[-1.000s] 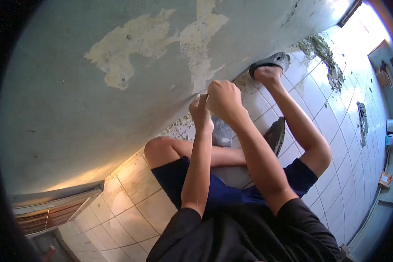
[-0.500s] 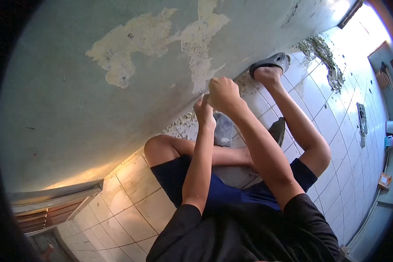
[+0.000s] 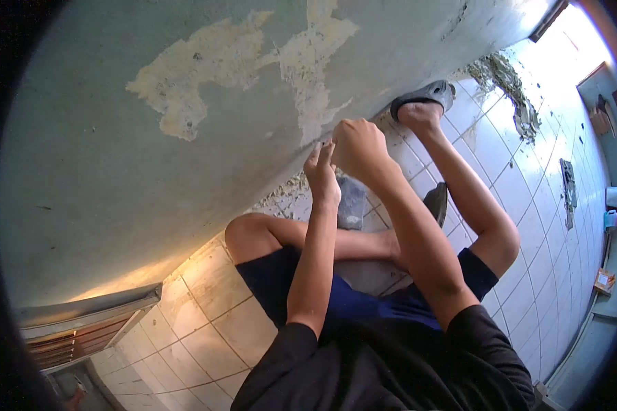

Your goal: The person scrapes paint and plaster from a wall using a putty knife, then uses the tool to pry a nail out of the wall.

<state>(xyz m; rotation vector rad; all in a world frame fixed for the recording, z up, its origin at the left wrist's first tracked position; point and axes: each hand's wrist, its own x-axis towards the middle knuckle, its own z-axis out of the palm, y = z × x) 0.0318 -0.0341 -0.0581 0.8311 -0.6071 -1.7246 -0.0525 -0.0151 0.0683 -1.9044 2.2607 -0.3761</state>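
My right hand (image 3: 361, 147) is closed in a fist close to the painted wall (image 3: 233, 157), its knuckles upward. Whatever it grips is hidden behind the fingers. Beside it, on the left, my left hand (image 3: 324, 178) is raised with bent fingers drawn near the right fist. A tiny dark spot shows between its fingertips, too small to name. Both hands are just below a patch of peeled paint (image 3: 308, 75), where pale plaster is bare. On the floor under the hands lies a grey, flat-looking object (image 3: 351, 203), partly covered by the right wrist.
Paint flakes (image 3: 284, 198) are scattered along the wall's foot. A longer heap of peelings (image 3: 511, 92) lies on the white tiles (image 3: 528, 205) beyond my shoe (image 3: 428, 96). A dark strip of debris (image 3: 567, 194) is farther right. My bent legs surround the work area.
My right hand has shifted slightly right. The left fingers have spread a little, and a small gap shows between them. The view has shifted slightly.
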